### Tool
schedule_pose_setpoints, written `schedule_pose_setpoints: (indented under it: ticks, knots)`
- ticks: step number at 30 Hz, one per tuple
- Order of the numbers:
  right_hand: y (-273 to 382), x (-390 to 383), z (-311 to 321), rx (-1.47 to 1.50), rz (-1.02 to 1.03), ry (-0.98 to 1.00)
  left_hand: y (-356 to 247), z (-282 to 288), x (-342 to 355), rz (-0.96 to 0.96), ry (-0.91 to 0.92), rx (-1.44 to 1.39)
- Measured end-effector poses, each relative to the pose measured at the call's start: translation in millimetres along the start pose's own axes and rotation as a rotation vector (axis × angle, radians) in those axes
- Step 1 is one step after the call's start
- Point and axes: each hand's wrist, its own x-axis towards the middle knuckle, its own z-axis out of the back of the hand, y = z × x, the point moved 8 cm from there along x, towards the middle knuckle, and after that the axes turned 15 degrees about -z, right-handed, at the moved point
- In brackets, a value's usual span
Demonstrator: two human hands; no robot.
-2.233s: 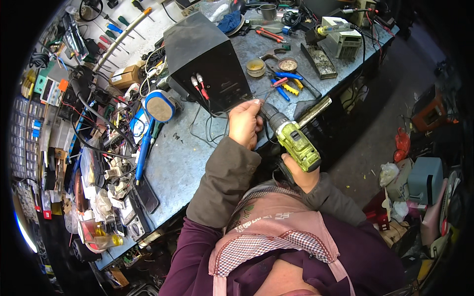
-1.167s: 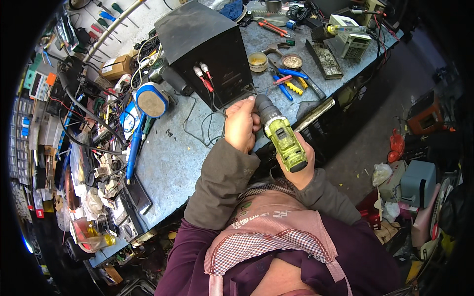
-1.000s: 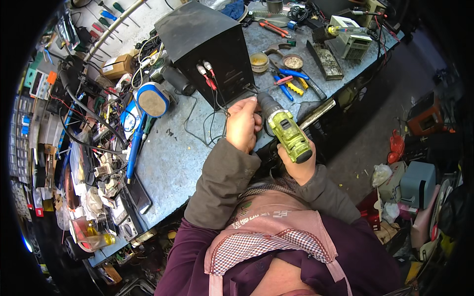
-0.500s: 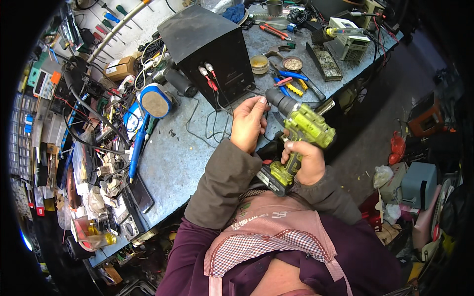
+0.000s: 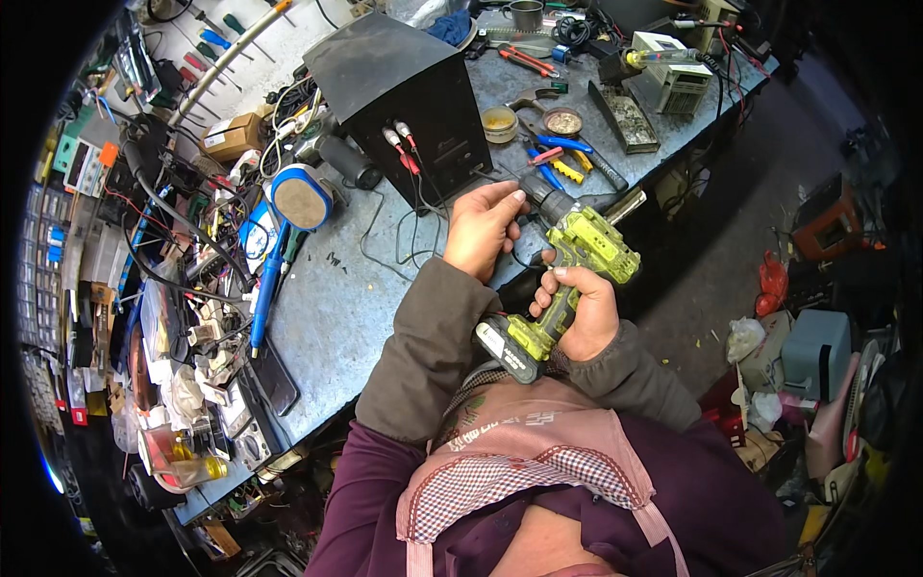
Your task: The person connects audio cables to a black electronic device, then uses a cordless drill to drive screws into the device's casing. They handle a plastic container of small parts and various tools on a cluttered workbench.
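R hand (image 5: 589, 315) wrapped rnd grn drill (image 5: 598, 245); L hand (image 5: 481, 231) curled by chuck (image 5: 556, 205); grasp unclear

A pink apron (image 5: 588, 435) bears pale lettering and a green print (image 5: 475, 412) toward its 10 o'clock, with checked trim (image 5: 460, 493) in white, navy and dark red along 6 o'clock. Its 2 pale straps (image 5: 420, 560) leave at 7 and 4 o'clock, the latter striped. Beneath is a dark purple shirt (image 5: 373, 476); wrinkled grey-brown sleeve covers (image 5: 418, 346) encase 2 forearms, at 11 and 2 o'clock.
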Motion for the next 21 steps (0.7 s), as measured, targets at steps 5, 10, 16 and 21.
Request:
schedule_pose_setpoints:
  ticks: [5,10,16,21]
  knots:
    - [0.2,-2.9,-5.2,-0.021,-0.014,0.025,0.6,2.0,0.6,-0.004,-0.024,-0.021]
    - [-0.2,1.2,-5.6,-0.022,-0.027,0.021,7.3,5.2,3.8,-0.007,-0.033,-0.045]
    - [0.6,3.0,-5.2,-0.026,-0.037,0.023,3.3,4.3,3.7,-0.01,-0.039,-0.049]
    - [0.9,3.2,-5.2,-0.029,-0.046,0.031,4.4,4.7,3.0,-0.01,-0.056,-0.041]
